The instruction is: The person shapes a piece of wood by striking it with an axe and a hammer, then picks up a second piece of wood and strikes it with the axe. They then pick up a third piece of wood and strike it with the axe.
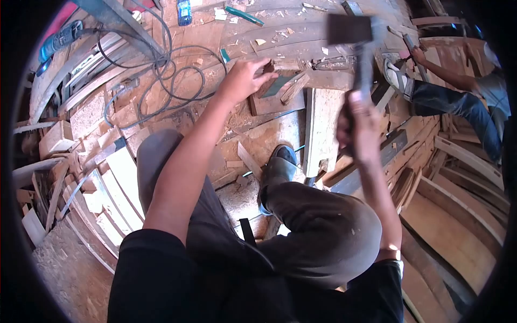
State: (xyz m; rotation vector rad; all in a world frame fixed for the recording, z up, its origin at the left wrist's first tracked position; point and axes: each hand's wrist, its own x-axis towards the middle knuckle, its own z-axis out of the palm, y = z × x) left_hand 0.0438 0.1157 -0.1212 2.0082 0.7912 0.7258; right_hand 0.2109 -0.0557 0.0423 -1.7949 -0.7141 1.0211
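Note:
My left hand [246,81] is closed with thumb and fingers on the upper end of a small piece of wood [276,86] with a dark green face. The piece stands tilted on a wooden block [263,106], beside a split, pale chunk [295,89]. My right hand [360,126] is wrapped round the handle of a hatchet-like tool [350,29], raised to the right of the wood. Motion blurs its broad, dark rectangular head, so its exact kind is uncertain. The tool and the wood piece are apart.
A pale beam [324,126] lies right of my shoe [283,161]. Black cable [172,81] coils at left, and a blue-labelled bottle [184,12] stands beyond. Chips and green-edged offcuts [245,16] litter the floor. A co-worker's leg [452,101] is at right, near stacked curved timbers [458,210].

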